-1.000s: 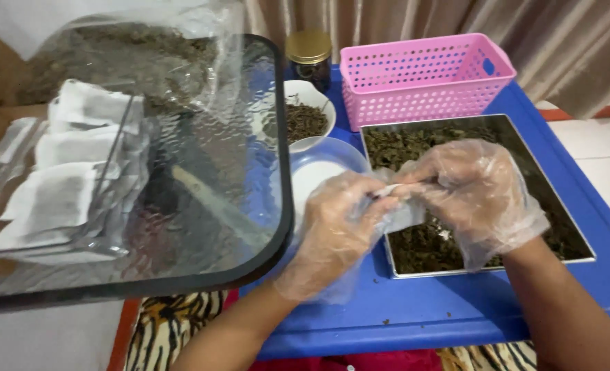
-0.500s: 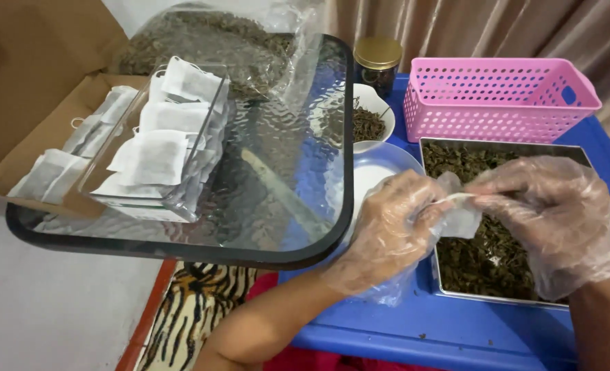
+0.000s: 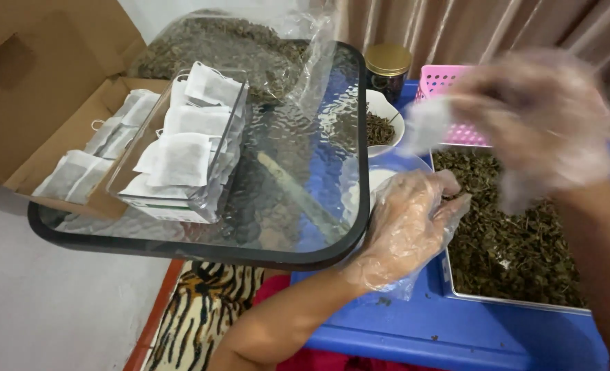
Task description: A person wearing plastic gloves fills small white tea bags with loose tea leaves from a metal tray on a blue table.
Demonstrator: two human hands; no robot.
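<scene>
Right hand gloved, raised, blurred, pinching small white sachet above pink basket | left hand gloved, released, empty, at edge of tray of dried leaves | blue counter.

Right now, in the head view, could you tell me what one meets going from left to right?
Cardboard box → clear tray of white filter bags → left hand → metal tray of dried leaves.

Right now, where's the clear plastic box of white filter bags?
Head view, left side: the clear plastic box of white filter bags sits on the glass-topped table, beside the open cardboard box and well left of the gloved left hand.
</scene>
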